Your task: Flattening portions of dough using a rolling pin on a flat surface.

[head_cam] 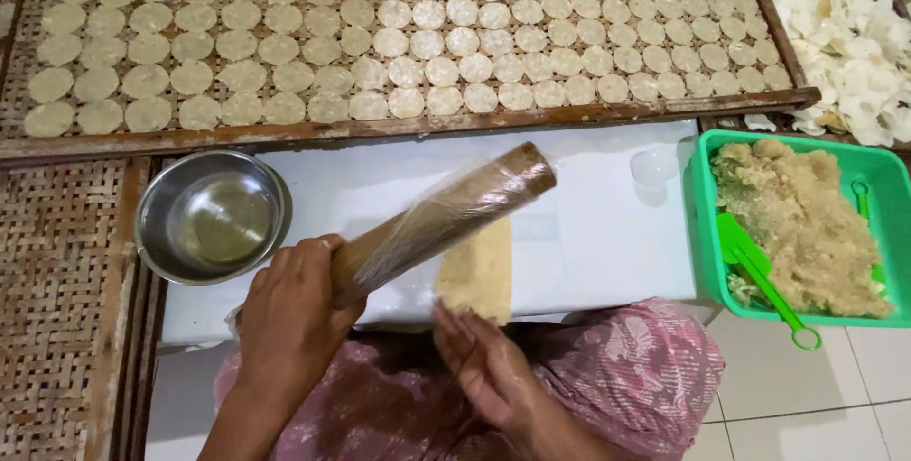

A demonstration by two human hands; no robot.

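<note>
Left hand [289, 314] wrapped tight around plastic-covered brown wooden rolling pin [446, 219], angled over flat pale dough sheet [479, 271] on white board [607, 224]. Right hand [484, 361] open, fingertips touching dough's near edge. Steel bowl [211, 216] left, green dough tub [707, 224] right.

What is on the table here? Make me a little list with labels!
left hand: left hand holds the wooden roller, wrapped in clear film, tilted over the dough
right hand: right hand open, fingertips at the near edge of the flat dough sheet
board: white board under the dough
bowl: metal bowl, on the left
tub: green tub of dough mix with a green scoop
tray: wooden tray of round discs
</note>
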